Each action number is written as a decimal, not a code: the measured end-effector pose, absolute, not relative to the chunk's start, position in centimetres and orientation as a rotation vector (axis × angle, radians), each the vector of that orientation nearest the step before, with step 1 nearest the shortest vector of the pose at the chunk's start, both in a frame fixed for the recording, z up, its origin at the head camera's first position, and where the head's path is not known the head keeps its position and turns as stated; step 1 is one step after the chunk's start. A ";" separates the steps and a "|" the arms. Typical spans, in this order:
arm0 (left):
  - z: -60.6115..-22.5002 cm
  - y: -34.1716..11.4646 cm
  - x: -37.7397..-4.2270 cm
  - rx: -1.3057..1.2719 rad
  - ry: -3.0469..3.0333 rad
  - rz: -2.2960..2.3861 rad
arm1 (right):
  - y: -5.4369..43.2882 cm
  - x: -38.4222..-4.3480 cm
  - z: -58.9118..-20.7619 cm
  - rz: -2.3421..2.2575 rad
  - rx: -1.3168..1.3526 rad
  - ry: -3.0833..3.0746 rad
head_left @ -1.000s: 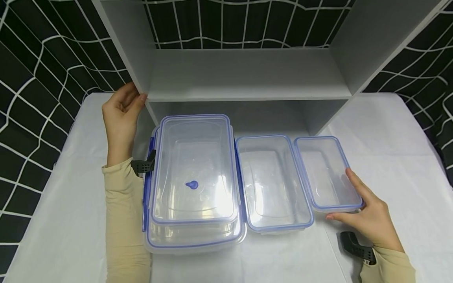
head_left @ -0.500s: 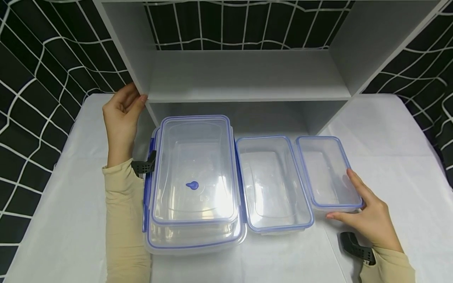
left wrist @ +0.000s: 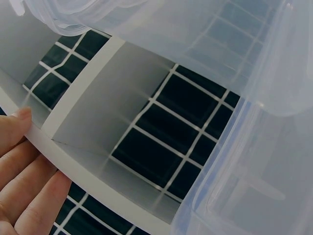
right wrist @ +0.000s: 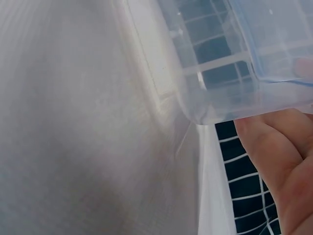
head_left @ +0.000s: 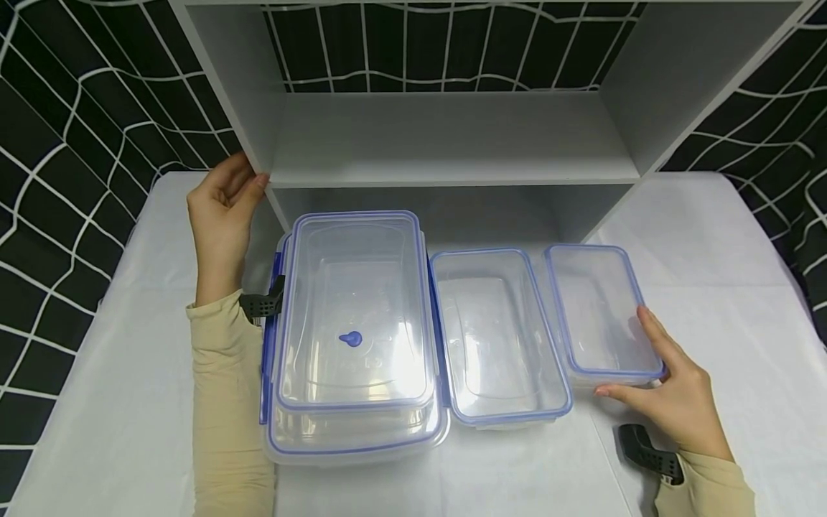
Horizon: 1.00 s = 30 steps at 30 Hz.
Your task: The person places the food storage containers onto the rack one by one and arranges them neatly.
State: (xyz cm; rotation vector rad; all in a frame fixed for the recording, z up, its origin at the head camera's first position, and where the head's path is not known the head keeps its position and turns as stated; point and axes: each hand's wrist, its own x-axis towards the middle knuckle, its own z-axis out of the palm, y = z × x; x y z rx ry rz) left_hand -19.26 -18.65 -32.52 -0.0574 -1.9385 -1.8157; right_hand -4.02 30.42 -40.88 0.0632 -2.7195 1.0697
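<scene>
Wht cloth-covered tbl (head_left: 129, 373), clr stacked containers (head_left: 355, 287), med container (head_left: 500, 337) beside, shelf unit (head_left: 452, 143) behind

A white cloth (head_left: 510, 477) spread across the lower frame and up both sides; a black backdrop (head_left: 39, 301), gridded in wavy white, showed upper left, upper right and top centre.

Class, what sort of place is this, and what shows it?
Probably a staged recording area: a white-covered table, a pale shelf unit and a dark, white-gridded backdrop on both sides.
</scene>
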 end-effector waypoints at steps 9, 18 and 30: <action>-32.5 -18.7 -19.4 -0.043 -1.941 -1.812 | 30.2 -4.2 -40.8 1.114 0.022 -2.671; -32.5 -18.7 -19.4 -0.040 -1.937 -1.811 | 30.0 -4.2 -40.7 1.154 -0.002 -2.632; -32.6 -18.7 -19.4 -0.052 -1.935 -1.804 | 29.3 -4.3 -40.2 1.201 -0.079 -2.542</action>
